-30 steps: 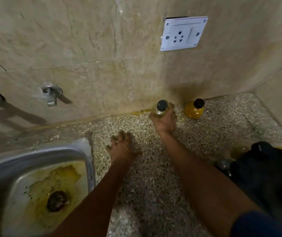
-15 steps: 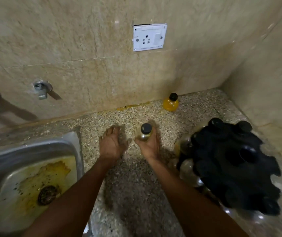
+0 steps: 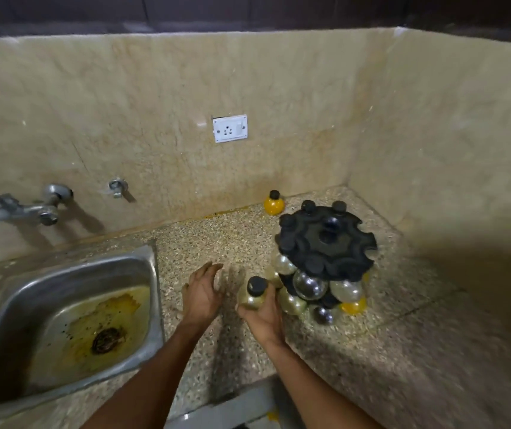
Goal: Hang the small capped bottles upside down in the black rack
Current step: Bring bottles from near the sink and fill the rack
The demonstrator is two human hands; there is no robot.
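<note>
My right hand [image 3: 263, 317] grips a small clear bottle with a black cap [image 3: 255, 292], cap up, just left of the black rack [image 3: 325, 243]. The rack is a round notched disc on a stand, and several round bottles [image 3: 308, 284] hang beneath it. Black caps show in its far notches. A yellow bottle with a black cap [image 3: 274, 203] stands alone by the back wall. My left hand [image 3: 203, 289] hovers over the counter beside the held bottle, fingers spread, holding nothing.
A steel sink [image 3: 71, 317] with yellow stains lies at the left, a tap [image 3: 16, 209] above it. The speckled stone counter [image 3: 223, 243] runs to a tiled corner at the right. A white wall socket [image 3: 230, 128] sits above the counter.
My right hand has carried the bottle from the back wall towards me and rightward, next to the rack. The view has pulled back and the whole rack now shows. The left hand stayed near the right.
</note>
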